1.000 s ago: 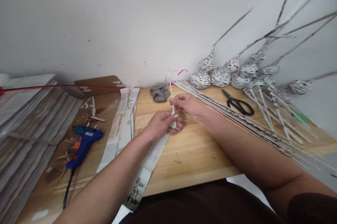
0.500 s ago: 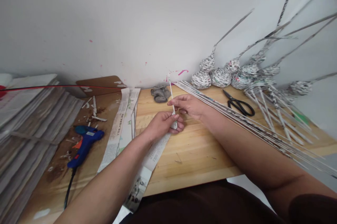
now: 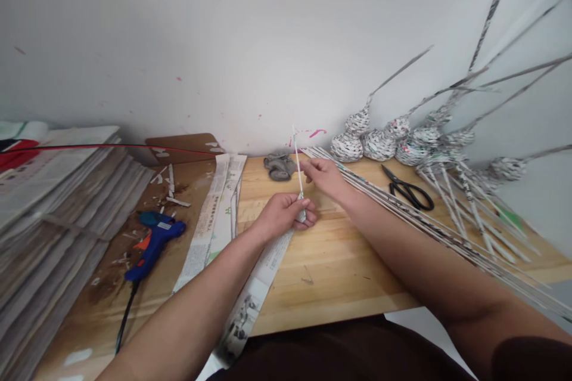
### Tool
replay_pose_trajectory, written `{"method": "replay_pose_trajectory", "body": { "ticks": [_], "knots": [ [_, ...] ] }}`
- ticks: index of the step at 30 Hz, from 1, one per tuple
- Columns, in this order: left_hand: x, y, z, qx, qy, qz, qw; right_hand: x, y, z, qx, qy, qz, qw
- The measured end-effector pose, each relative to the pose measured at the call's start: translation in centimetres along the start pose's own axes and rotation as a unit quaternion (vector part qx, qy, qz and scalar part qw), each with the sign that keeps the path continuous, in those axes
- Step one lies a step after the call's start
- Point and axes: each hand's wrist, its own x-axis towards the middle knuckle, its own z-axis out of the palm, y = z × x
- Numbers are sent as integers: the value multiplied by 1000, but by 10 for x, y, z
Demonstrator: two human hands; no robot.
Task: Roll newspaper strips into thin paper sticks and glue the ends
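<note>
My left hand (image 3: 290, 214) is closed round a newspaper strip (image 3: 263, 273), where the paper is wound into a narrow roll. From this grip a thin white stick (image 3: 298, 163) rises, tilted slightly left at the top. The strip's long tail runs down under my left forearm to the table's front edge. Just right of the stick is my right hand (image 3: 326, 178), its thumb and finger drawn together. Whether those fingertips touch the stick or hold anything, I cannot make out.
More newspaper strips (image 3: 214, 208) lie left, near a blue glue gun (image 3: 156, 244) and a tall paper stack (image 3: 67, 220). A grey cloth (image 3: 279, 166) sits by the wall. At right are long paper tubes (image 3: 379, 193), black scissors (image 3: 407, 188) and several woven paper gourds (image 3: 347, 146).
My right hand has shifted up and off the roll, to the right side of the stick. My left hand keeps its grip. The whole view has shifted slightly.
</note>
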Motion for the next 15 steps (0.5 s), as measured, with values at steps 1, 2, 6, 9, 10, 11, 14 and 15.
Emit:
{"method": "replay_pose_trajectory", "body": {
  "ticks": [1,2,6,9,10,11,14,15],
  "knots": [
    [0,0,-1,-4,2,5,1000,8,2,3,-75,-11,-44,996],
    [0,1,-2,-5,4,9,1000,17,4,7,-147,-28,-83,985],
    [1,4,-5,-5,10,14,1000,48,8,30,-286,-51,-108,951],
    [1,5,-7,-8,15,16,1000,60,9,43,-319,-45,-95,942],
    [1,5,-8,-8,16,16,1000,61,9,45,-318,-39,-92,943],
    [2,5,-8,-9,17,15,1000,61,10,45,-319,-33,-91,943],
    [2,6,-9,-10,20,11,1000,58,12,41,-273,-6,-64,960],
    [2,7,-9,-10,22,11,1000,55,12,38,-237,7,-51,970]
  ]
}}
